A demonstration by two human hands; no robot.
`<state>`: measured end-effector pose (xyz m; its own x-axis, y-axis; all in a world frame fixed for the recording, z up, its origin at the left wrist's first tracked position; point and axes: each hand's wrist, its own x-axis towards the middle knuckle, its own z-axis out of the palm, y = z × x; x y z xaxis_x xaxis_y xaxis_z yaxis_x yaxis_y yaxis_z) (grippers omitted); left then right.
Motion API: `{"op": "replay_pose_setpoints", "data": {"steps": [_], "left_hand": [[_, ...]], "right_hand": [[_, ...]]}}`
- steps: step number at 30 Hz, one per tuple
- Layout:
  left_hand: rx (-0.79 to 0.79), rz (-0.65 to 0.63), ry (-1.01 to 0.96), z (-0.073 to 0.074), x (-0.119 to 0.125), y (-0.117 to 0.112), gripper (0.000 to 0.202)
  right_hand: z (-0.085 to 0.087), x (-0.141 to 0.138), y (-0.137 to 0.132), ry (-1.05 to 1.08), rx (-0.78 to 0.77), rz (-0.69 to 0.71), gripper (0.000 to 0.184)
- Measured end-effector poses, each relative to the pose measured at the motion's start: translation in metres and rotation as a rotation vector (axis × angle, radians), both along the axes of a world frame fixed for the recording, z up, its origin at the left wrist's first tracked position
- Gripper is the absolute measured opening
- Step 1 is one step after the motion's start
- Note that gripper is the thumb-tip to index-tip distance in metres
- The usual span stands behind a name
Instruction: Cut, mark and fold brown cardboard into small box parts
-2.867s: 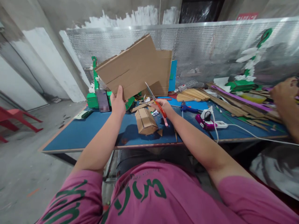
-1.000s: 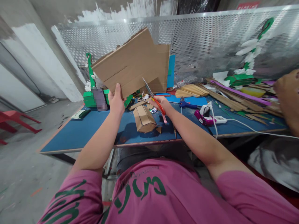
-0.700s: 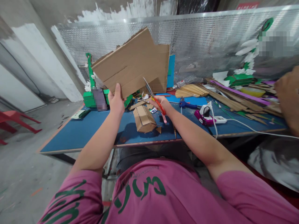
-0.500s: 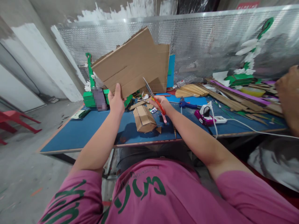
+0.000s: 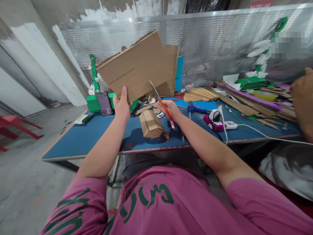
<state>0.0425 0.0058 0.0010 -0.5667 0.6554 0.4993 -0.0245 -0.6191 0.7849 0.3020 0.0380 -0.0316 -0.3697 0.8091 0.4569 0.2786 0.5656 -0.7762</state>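
A large flat piece of brown cardboard (image 5: 137, 67) is held up, tilted, by my left hand (image 5: 122, 103), with the thumb on its near face at the lower edge. My right hand (image 5: 171, 110) is closed around the red handles of a pair of scissors (image 5: 167, 111). Their metal blades point up and left, and the tip overlaps the lower right part of the cardboard in view. Whether the blades touch it I cannot tell. Below, between my arms, a small faceted cardboard box shape (image 5: 151, 124) lies on the blue tabletop (image 5: 73, 137).
A blue glue gun (image 5: 197, 109) and a purple-and-white power strip (image 5: 215, 121) with a white cable lie to the right. Cardboard strips (image 5: 244, 101) are heaped beyond. Green structures (image 5: 94, 101) stand at left and far right. Another person's hand (image 5: 303, 94) shows at the right edge.
The cardboard in my left hand has tilted very slightly. The scissors and my right hand look almost unmoved. The other person's hand at the right edge has shifted a little.
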Motion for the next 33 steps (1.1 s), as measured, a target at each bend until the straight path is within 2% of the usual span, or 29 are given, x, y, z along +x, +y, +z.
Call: {"op": "replay_pose_setpoints", "data": {"steps": [8, 25, 31, 33], "left_hand": [[-0.009, -0.012, -0.044, -0.002, 0.002, 0.003, 0.052], [-0.021, -0.039, -0.027, -0.001, 0.004, -0.003, 0.053], [-0.016, -0.084, -0.135, 0.007, 0.004, -0.009, 0.055], [-0.056, -0.139, -0.172, 0.011, -0.002, -0.01, 0.058]], "right_hand": [[0.001, -0.005, -0.01, 0.002, 0.149, -0.066, 0.064], [0.015, -0.003, -0.018, -0.064, 0.27, -0.104, 0.07], [0.018, -0.003, -0.019, -0.075, 0.264, -0.113, 0.072], [0.017, -0.004, -0.018, -0.08, 0.261, -0.119, 0.073]]}}
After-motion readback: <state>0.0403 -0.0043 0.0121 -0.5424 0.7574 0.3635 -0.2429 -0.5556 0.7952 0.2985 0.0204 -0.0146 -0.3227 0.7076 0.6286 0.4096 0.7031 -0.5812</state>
